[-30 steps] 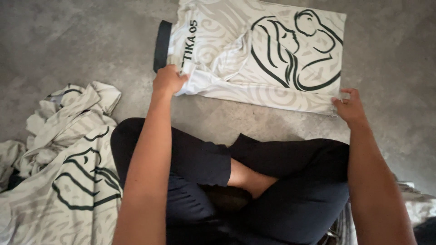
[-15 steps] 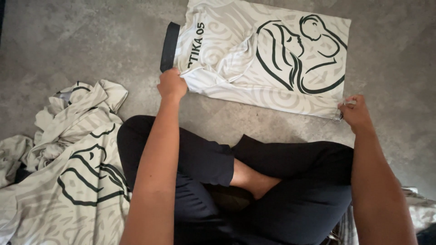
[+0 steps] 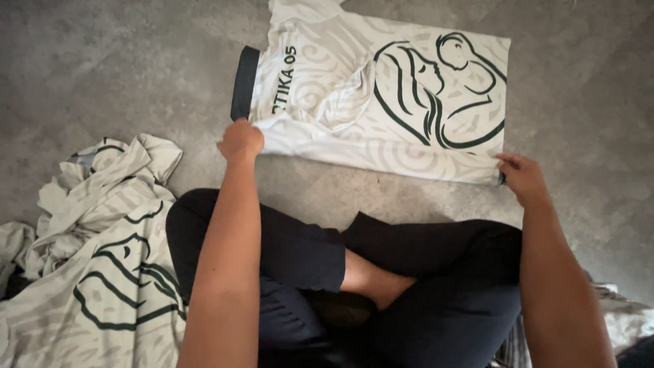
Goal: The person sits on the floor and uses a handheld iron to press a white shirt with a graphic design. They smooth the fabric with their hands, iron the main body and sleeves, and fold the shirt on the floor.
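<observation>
- The shirt (image 3: 381, 102) lay flat on the grey floor (image 3: 102, 68), ahead of crossed legs.
- The left hand (image 3: 240, 141) pinched its near left corner, fingers clamped.
- The right hand (image 3: 521, 178) gripped the near right corner.
- A pile (image 3: 95, 259) of similar shirts lay left.

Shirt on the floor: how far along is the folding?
Done: the shirt lies flat, sides tucked in. In hand: left hand and right hand pinch its near edge at both corners. Left: the crumpled pile of shirts by the left knee looks unfolded.
</observation>
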